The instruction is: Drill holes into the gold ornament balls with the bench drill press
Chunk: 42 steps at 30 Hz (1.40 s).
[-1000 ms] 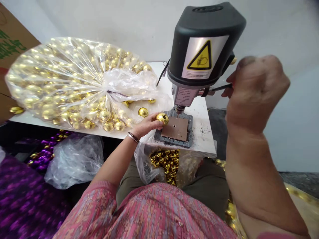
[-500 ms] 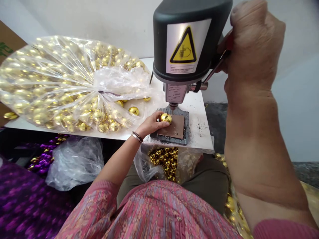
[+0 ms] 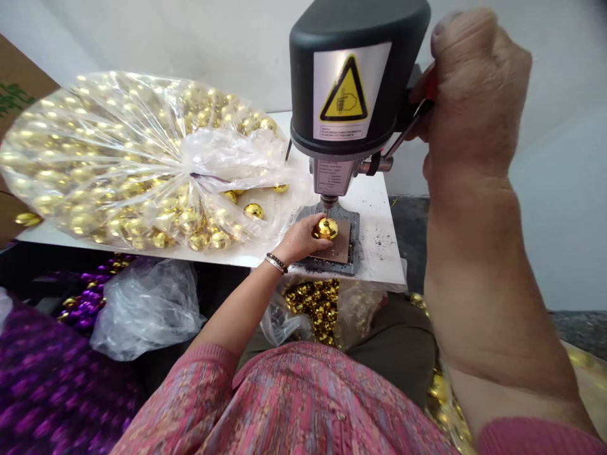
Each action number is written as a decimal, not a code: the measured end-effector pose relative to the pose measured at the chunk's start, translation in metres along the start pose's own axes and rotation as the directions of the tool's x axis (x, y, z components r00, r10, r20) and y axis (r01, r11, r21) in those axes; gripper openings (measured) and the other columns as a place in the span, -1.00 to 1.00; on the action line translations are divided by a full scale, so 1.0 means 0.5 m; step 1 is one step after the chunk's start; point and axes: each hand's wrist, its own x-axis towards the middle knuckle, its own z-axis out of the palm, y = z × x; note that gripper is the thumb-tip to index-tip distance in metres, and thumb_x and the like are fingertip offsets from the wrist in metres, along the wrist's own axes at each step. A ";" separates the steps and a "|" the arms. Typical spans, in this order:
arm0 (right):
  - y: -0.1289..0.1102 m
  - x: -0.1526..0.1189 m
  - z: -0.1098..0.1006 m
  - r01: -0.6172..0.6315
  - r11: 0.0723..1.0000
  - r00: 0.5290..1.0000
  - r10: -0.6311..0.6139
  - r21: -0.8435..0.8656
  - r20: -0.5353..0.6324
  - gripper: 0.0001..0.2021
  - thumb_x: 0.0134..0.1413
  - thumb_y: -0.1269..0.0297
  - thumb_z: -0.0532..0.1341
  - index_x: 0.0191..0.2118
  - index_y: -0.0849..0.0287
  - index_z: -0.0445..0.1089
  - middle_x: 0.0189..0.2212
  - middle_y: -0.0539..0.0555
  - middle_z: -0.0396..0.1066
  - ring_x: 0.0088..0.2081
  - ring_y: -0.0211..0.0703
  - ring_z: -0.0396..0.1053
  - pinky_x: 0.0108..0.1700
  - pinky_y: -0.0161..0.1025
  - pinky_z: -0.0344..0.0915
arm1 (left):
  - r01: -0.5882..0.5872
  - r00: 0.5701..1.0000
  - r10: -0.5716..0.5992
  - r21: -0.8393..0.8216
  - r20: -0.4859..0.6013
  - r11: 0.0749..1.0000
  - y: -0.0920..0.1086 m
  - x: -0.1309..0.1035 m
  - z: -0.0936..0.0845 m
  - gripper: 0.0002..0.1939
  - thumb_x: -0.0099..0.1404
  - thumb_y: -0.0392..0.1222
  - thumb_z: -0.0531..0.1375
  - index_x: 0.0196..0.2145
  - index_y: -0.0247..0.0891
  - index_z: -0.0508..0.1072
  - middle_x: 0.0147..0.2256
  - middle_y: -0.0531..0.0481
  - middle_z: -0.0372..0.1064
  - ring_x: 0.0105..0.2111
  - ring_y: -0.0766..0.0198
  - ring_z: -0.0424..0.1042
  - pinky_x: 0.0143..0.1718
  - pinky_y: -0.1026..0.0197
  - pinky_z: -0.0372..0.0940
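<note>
Between the thumb and fingers of my left hand is a shiny gold faceted ball. It sits on a brown square board, right beneath the bit of a black bench drill press. The bit's tip comes down to the ball's top; I cannot tell whether it has gone in. My right hand is raised at the machine's right side, wrapped around its red-ended feed lever. The grey drill base lies under the board, sprinkled with dark shavings.
A large clear bag of gold balls fills the table's left side. One loose gold ball lies near its mouth. Below the table edge, an open bag on my lap holds gold pieces. Crumpled plastic and a purple bag are at lower left.
My left hand has moved right with the gold ball, from left of the bit to directly under it. My right hand stays on the lever, nearly in the same place.
</note>
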 end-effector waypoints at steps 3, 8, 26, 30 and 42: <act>-0.006 -0.046 -0.007 -0.024 0.999 0.999 0.023 -0.029 -0.048 -0.56 0.59 0.13 0.19 -0.37 0.10 0.06 -0.41 -0.08 0.16 -0.34 -0.42 0.11 -0.23 -0.31 0.15 | 0.025 1.000 -0.025 -0.027 -0.009 0.999 -0.007 0.001 0.004 -0.17 0.18 -0.22 0.59 0.40 -0.27 0.63 0.20 -0.22 0.73 0.17 -0.12 0.70 0.32 -0.12 0.57; -0.002 -0.179 -0.034 0.265 0.945 0.956 -0.284 -0.191 -0.076 -0.73 0.39 0.28 0.20 -0.36 0.11 0.14 -0.50 -0.12 0.07 -0.42 -0.44 0.00 -0.29 -0.34 0.07 | 0.036 0.999 -0.036 -0.029 -0.005 0.999 -0.006 0.000 0.003 -0.15 0.19 -0.24 0.59 0.42 -0.27 0.62 0.25 -0.23 0.71 0.21 -0.13 0.69 0.38 -0.14 0.54; 0.111 -0.291 -0.027 0.436 0.847 0.870 -0.483 -0.303 -0.098 -0.77 0.56 0.19 0.14 -0.20 0.06 0.44 -0.41 -0.05 0.39 -0.39 -0.31 0.32 -0.24 -0.25 0.34 | 0.001 1.000 0.000 -0.042 0.025 0.999 0.003 -0.005 0.006 -0.37 0.25 -0.30 0.53 0.28 -0.26 0.66 0.10 -0.09 0.74 0.08 0.04 0.67 0.22 0.05 0.54; 0.139 -0.299 -0.013 0.449 0.843 0.846 -0.508 -0.295 -0.164 -0.77 0.58 0.14 0.14 -0.16 0.07 0.43 -0.36 -0.04 0.46 -0.37 -0.30 0.40 -0.22 -0.24 0.37 | -0.011 1.000 0.012 -0.060 0.021 0.998 0.004 -0.007 0.004 -0.38 0.23 -0.28 0.54 0.25 -0.26 0.66 0.06 -0.06 0.73 0.04 0.05 0.66 0.18 0.08 0.53; 0.083 -0.194 -0.023 0.255 0.941 0.932 -0.300 -0.221 -0.202 -0.69 0.56 0.10 0.14 -0.27 0.14 0.28 -0.43 -0.07 0.31 -0.42 -0.34 0.30 -0.29 -0.26 0.23 | 0.023 0.999 -0.025 -0.098 -0.025 0.995 0.014 -0.016 0.009 -0.51 0.22 -0.26 0.56 0.09 -0.26 0.66 -0.06 -0.01 0.69 -0.04 0.07 0.63 0.10 0.10 0.51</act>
